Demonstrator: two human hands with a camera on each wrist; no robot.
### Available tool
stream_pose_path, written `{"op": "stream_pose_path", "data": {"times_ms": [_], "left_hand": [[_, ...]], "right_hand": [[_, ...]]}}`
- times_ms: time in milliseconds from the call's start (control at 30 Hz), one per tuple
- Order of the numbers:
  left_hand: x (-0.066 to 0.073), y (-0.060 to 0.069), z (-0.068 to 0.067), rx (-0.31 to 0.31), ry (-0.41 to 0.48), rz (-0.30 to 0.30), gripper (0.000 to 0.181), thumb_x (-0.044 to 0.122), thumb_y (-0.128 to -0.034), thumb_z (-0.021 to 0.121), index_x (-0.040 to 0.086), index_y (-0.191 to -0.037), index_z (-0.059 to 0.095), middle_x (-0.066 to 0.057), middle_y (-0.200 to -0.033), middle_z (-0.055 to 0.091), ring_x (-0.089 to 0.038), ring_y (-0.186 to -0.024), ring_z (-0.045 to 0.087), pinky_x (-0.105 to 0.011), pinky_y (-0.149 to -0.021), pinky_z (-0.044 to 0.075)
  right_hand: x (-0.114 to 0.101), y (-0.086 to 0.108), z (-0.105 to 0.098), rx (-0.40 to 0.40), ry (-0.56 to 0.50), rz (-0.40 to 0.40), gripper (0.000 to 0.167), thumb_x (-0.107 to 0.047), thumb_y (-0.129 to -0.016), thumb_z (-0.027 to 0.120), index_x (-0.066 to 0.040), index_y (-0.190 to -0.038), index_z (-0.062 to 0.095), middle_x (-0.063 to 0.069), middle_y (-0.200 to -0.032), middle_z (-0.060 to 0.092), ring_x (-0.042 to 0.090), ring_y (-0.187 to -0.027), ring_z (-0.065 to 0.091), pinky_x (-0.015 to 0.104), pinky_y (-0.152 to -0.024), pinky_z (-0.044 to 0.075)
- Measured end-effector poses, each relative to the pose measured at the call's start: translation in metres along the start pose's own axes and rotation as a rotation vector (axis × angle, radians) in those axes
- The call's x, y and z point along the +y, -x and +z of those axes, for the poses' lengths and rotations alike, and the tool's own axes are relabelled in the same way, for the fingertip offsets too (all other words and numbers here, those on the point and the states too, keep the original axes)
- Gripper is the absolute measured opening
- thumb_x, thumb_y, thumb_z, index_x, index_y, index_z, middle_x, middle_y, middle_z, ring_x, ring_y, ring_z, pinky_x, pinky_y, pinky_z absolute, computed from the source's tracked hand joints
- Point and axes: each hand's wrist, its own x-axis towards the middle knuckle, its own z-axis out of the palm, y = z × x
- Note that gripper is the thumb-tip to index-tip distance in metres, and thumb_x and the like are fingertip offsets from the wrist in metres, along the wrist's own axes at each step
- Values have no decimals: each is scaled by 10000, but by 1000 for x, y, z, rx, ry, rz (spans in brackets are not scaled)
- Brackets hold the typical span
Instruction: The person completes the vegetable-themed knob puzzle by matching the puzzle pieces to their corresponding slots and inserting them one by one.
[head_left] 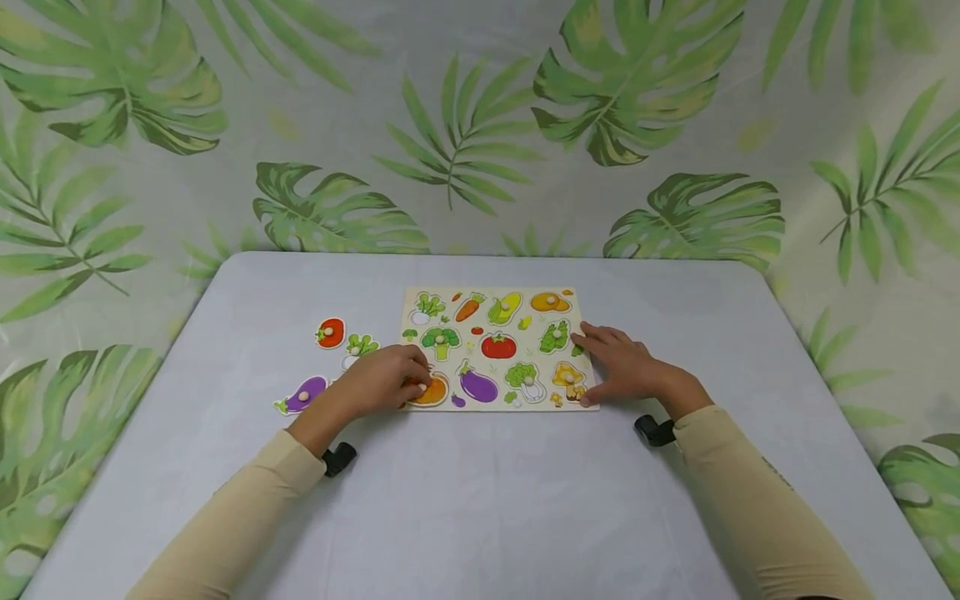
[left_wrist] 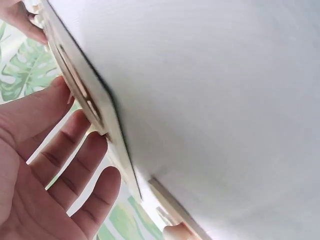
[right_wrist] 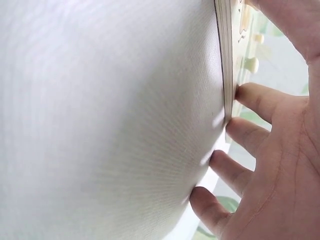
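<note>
My left hand [head_left: 382,379] is over the lower left corner of a wooden vegetable puzzle board [head_left: 531,340], its thumb and fingertips pinching the knob of an orange pumpkin puzzle piece [head_left: 432,393]. The left wrist view shows that piece [left_wrist: 80,90] edge-on against the board, with the other fingers of the hand loosely spread. At the board's right edge rests my right hand [head_left: 626,367], fingers spread and thumb near the lower right corner. In the right wrist view its fingertips [right_wrist: 240,92] touch the board's side and the cloth.
Left of the board lie a loose tomato piece [head_left: 330,333], a white radish piece [head_left: 362,344] partly behind the left hand, and an eggplant piece [head_left: 303,395]. Several knobbed pieces, such as the broccoli [head_left: 440,340], sit in the board. A white cloth covers the table [head_left: 495,500].
</note>
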Motion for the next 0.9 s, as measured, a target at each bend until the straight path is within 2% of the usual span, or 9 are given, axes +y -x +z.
{"op": "stream_pose_path", "data": {"times_ms": [333,500,633,767,900], "left_hand": [[1,-6,-1,8,5,-1,134,191,-889,738,125,-993,790,-28,-1106,685,-192,-991,625,-362,-898,570],[1,-9,-1,-1,22,-32,131,186,-881,747,128,-989,794,-28,-1109,681,-198,-1002,619,-370,-907,560],[0,-9,1,-8,26,-48,141,186,-885,743,129,-1005,790,-34,-1142,678,-214,-1042,619,-384,-939,553],[-1,-7,2,-12,36,-37,155,191,-888,737,126,-1023,779,-42,-1165,673,-228,-1077,607,-397,-970,539],[-6,-3,-1,-13,102,-47,200,213,-898,723,126,-1076,756,-31,-1167,676,-211,-1075,611,-403,-970,538]], "right_hand": [[3,-1,2,-12,-1,12,1070,-534,-731,825,-148,-1572,288,152,-1665,164,437,-1502,168,721,-1072,293],[2,-1,-1,-1,-5,1,1063,-531,-732,825,-134,-1566,300,167,-1659,174,449,-1495,175,726,-1063,295],[1,-2,-2,-5,1,6,1060,-531,-735,823,-140,-1568,297,163,-1662,169,445,-1497,174,714,-1071,297],[0,-1,-2,-8,-5,12,1059,-523,-734,828,-137,-1567,299,164,-1662,168,448,-1498,174,715,-1073,296],[-1,0,-2,-14,-13,19,1063,-521,-732,829,-135,-1567,298,167,-1662,167,450,-1499,171,725,-1076,288]]}}
